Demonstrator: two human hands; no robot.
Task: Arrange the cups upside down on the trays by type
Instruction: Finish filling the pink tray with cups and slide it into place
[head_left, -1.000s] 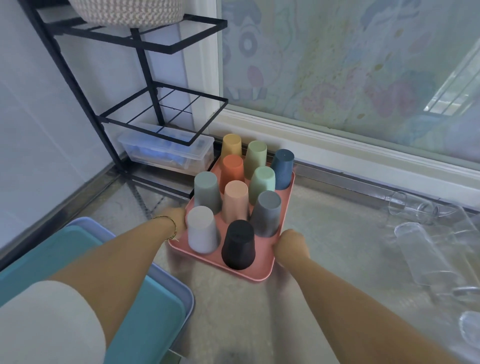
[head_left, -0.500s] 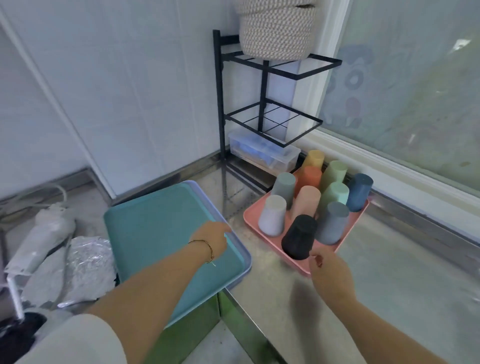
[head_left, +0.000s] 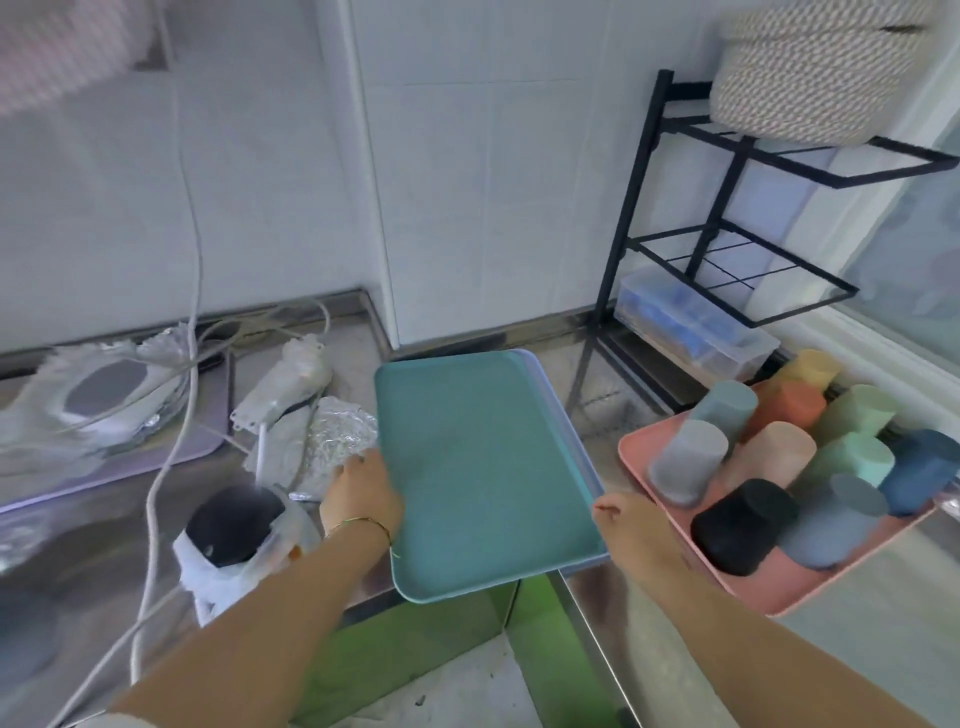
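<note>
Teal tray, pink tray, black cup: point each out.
teal tray (head_left: 483, 467), head view, bare middle of its surface
pink tray (head_left: 800, 584), head view, bare floor by near corner
black cup (head_left: 737, 530), head view, side wall

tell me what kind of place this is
Probably a kitchen or dishwashing corner: a stainless steel counter, a white tiled wall, stacked trays, and a pink tray of upturned plastic cups.

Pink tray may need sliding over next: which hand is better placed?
Right. The right hand sits between the teal tray and the pink tray; the left hand is at the teal tray's far left edge.
</note>
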